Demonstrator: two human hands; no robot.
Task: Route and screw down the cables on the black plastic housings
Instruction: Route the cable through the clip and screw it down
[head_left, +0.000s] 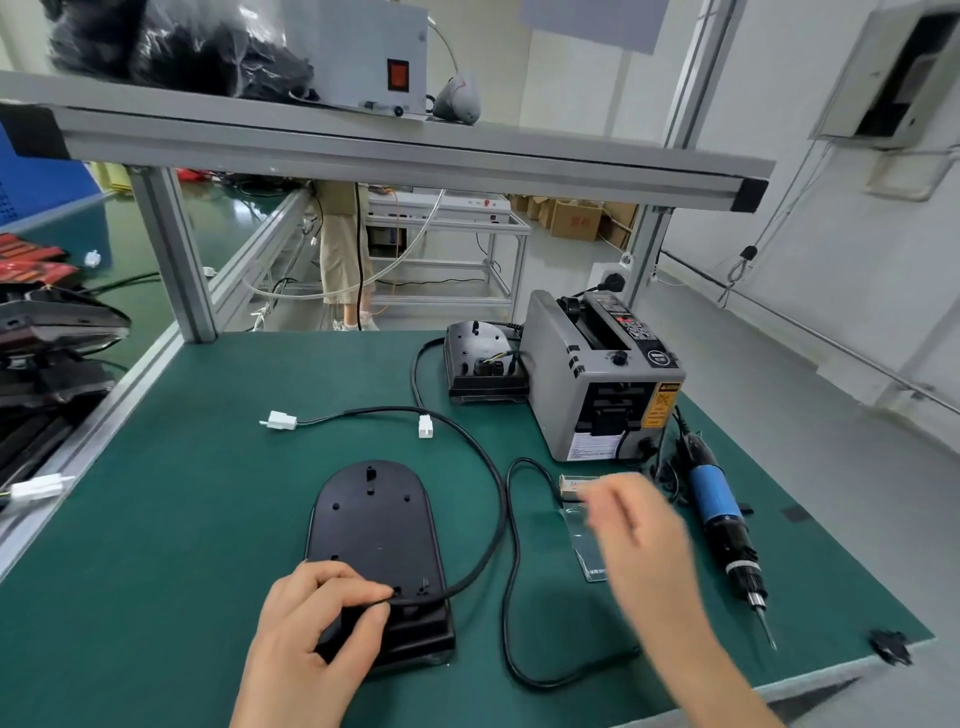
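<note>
Black housing (374, 530): flat on worktop (182, 519), near end under left hand (317, 623), whose fingers (358, 590) pinch the black cable (500, 514) against it. No screw visible; judged routing begun, fastening left. Right hand (639, 530): blurred, grip untellable. Electric screwdriver (719, 514) lies just beyond its fingers, untouched. Second housing (480, 364), far beyond both hands, looks wired.

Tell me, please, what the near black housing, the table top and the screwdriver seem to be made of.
The near black housing looks like moulded plastic, matte with slight sheen, with formed holes and slots. The table top seems a green rubber or vinyl mat: flat, dull, uniform. The screwdriver has a smooth blue grip, probably plastic, and a thin grey bit that looks metal.
</note>
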